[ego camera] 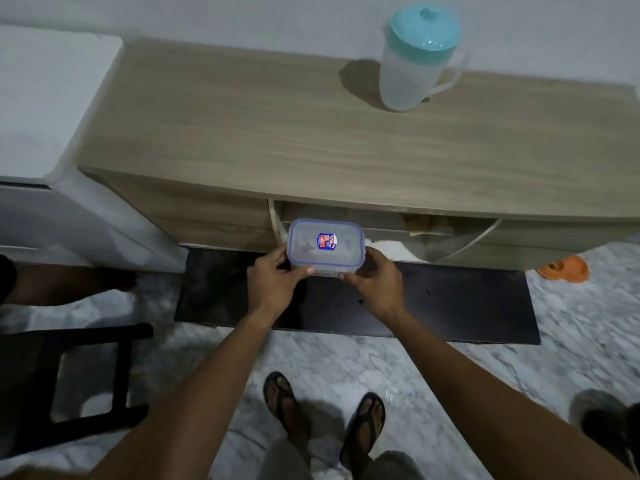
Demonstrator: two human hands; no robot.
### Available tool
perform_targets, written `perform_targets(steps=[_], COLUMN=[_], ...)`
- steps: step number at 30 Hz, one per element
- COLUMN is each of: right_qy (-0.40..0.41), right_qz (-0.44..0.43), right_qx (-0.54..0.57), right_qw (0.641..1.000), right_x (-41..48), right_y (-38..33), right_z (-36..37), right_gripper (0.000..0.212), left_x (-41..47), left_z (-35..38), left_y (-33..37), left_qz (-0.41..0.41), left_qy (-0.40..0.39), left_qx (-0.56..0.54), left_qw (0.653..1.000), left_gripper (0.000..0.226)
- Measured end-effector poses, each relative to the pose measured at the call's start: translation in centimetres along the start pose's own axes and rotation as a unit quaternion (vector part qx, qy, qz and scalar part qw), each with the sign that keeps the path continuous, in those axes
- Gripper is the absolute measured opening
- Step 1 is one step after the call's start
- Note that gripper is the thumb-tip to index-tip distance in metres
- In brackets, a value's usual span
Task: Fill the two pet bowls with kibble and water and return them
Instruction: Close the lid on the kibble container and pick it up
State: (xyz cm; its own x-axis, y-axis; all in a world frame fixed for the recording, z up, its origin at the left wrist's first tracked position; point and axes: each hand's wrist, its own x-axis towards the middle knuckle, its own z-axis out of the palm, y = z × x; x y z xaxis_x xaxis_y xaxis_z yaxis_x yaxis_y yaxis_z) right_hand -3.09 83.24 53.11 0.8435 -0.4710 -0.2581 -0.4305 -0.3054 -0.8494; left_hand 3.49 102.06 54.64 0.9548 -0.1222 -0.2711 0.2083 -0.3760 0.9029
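**Lidded box held at the cabinet front**

The grey marbled floor (346, 362) lay underfoot, with a black stool (69, 375) off to the left. Beyond it a dark board (467, 306) lay flat at the cabinet's foot. Above that, the left hand (273, 282) and right hand (375, 280) each curled round an end of the clear, blue-rimmed container (325, 245), lid on, before the open shelf. Far back on the wooden cabinet top (277, 133), near the wall, stood the teal-lidded pitcher (415, 60).

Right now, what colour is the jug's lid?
Turquoise; the lid on the clear jug shows best in the head view.
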Motion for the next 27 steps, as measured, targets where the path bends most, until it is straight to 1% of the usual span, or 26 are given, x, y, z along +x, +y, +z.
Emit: perform_targets(steps=[6, 10, 12, 15, 18, 19, 21, 22, 24, 27], right_qy=[0.020, 0.025, 0.028, 0.029, 0.027, 0.027, 0.036, 0.044, 0.064, 0.082], right_qz=[0.024, 0.004, -0.001, -0.010, -0.012, -0.008, -0.002, -0.001, 0.000, -0.018], right_qx=[0.018, 0.016, 0.022, 0.026, 0.016, 0.013, 0.000, -0.009, -0.015, -0.010], right_qw=[0.999, 1.000, 0.999, 0.999, 0.999, 1.000, 0.999, 0.999, 0.998, 0.996], right_x=[5.5, 9.7, 11.4, 13.7, 15.9, 16.5, 17.8, 18.4, 19.0, 19.4], right_y=[3.1, 5.5, 6.5, 7.7, 8.6, 8.8, 9.1, 9.1, 8.9, 9.0], right_z=[3.7, 5.7, 6.5, 7.4, 8.1, 8.3, 8.9, 9.2, 9.5, 9.9], right_gripper=[0.059, 0.063, 0.061, 0.060, 0.063, 0.060, 0.044, 0.037, 0.034, 0.033], left_x=[5.2, 8.9, 10.1, 11.9, 13.5, 14.0, 15.0, 15.5, 16.3, 16.9], left_z=[2.7, 4.9, 5.9, 7.2, 8.1, 8.4, 8.7, 8.9, 9.1, 9.4], left_y=[-4.3, -7.5, -8.6, -9.6, -10.0, -10.1, -10.3, -10.3, -10.3, -10.0], left_qz=[0.007, 0.029, 0.042, 0.076, 0.091, 0.092, 0.086, 0.079, 0.065, 0.061], left_qy=[0.010, 0.034, 0.045, 0.062, 0.078, 0.081, 0.087, 0.090, 0.094, 0.101], left_qx=[-0.020, -0.027, -0.035, -0.018, -0.005, -0.003, 0.004, 0.005, 0.003, 0.009], left_qw=[1.000, 0.999, 0.997, 0.995, 0.993, 0.992, 0.992, 0.993, 0.993, 0.993], left_gripper=[0.045, 0.045, 0.045, 0.048, 0.040, 0.035, 0.023, 0.021, 0.025, 0.022])
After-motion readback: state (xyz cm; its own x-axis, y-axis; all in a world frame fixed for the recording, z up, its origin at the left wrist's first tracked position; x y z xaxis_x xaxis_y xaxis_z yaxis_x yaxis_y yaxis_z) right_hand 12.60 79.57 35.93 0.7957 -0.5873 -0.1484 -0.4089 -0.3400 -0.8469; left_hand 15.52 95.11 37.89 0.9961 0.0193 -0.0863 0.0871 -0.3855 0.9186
